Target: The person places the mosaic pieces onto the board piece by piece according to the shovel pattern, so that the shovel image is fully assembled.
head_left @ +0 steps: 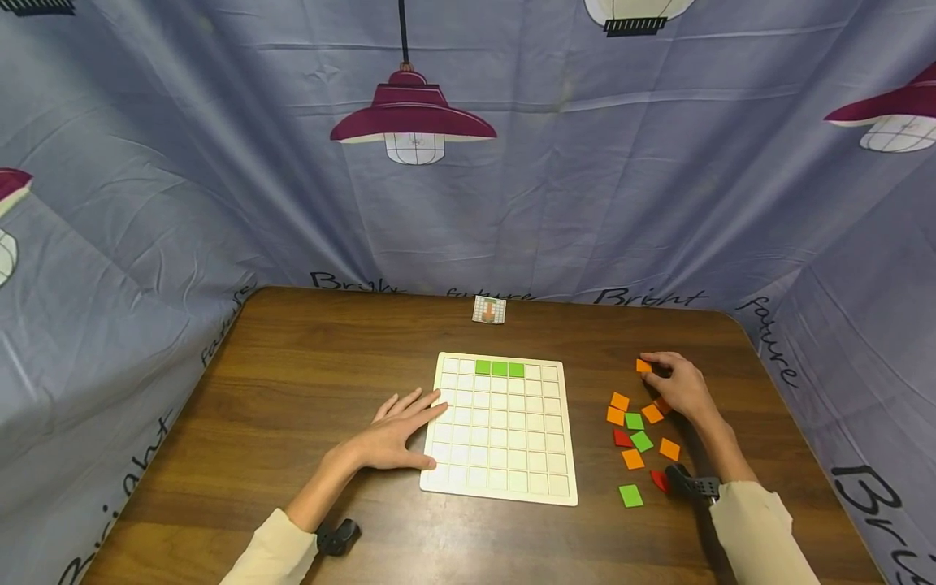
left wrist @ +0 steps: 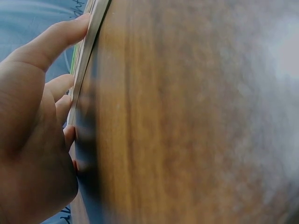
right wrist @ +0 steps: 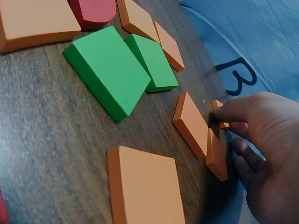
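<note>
At the board's left edge rests my left hand [head_left: 395, 431], fingers spread and straight, with thumb and fingertips touching the rim. The cream grid board [head_left: 500, 443] has three green square tiles [head_left: 500, 369] side by side in its top row. Beyond the loose pieces to the right, my right hand [head_left: 682, 387] pinches an orange square tile [head_left: 643, 366] between thumb and fingers. Two more orange tiles lie close by that hand; in the right wrist view one orange tile [right wrist: 190, 123] leans against its neighbour [right wrist: 216, 156].
Loose orange [head_left: 632, 459], green [head_left: 630, 496] and red pieces [head_left: 622, 439] lie scattered right of the board. A small printed card [head_left: 489, 309] sits at the table's back edge. A patterned curtain [head_left: 556, 203] surrounds the wooden table [head_left: 314, 366].
</note>
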The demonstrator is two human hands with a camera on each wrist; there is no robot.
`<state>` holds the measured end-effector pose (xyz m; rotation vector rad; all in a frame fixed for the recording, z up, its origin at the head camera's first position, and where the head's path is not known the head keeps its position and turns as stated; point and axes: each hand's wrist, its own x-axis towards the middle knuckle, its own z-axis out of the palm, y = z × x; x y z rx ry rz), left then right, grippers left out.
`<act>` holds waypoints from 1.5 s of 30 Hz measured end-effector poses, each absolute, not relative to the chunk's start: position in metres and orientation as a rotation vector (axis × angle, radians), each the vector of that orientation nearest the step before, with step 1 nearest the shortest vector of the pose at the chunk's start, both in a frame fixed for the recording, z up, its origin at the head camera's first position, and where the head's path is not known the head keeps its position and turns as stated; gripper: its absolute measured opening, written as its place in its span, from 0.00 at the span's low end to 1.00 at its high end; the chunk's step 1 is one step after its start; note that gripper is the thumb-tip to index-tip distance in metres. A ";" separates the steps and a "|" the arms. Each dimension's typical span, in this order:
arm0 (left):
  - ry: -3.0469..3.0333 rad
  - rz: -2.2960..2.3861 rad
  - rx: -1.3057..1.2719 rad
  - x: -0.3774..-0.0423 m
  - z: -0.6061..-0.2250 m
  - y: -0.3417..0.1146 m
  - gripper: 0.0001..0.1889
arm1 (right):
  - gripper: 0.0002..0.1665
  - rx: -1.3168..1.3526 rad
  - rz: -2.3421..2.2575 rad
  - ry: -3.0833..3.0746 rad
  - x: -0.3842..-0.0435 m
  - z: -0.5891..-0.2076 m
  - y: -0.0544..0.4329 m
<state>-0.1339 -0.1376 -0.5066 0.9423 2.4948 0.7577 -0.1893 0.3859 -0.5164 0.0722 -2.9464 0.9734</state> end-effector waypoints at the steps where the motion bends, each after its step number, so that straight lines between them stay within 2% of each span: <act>1: 2.496 0.756 0.943 -0.134 -0.506 -0.138 0.47 | 0.24 0.070 0.972 -2.950 -0.189 -0.516 0.386; 14: 2.504 0.754 0.951 -0.134 -0.507 -0.138 0.47 | 0.22 0.068 0.943 -2.970 -0.189 -0.511 0.382; 24: 2.500 0.761 0.954 -0.133 -0.508 -0.139 0.47 | 0.22 0.154 0.946 -2.908 -0.188 -0.503 0.359; 45: 2.500 0.760 0.942 -0.134 -0.504 -0.138 0.47 | 0.21 0.504 1.177 -2.817 -0.192 -0.478 0.255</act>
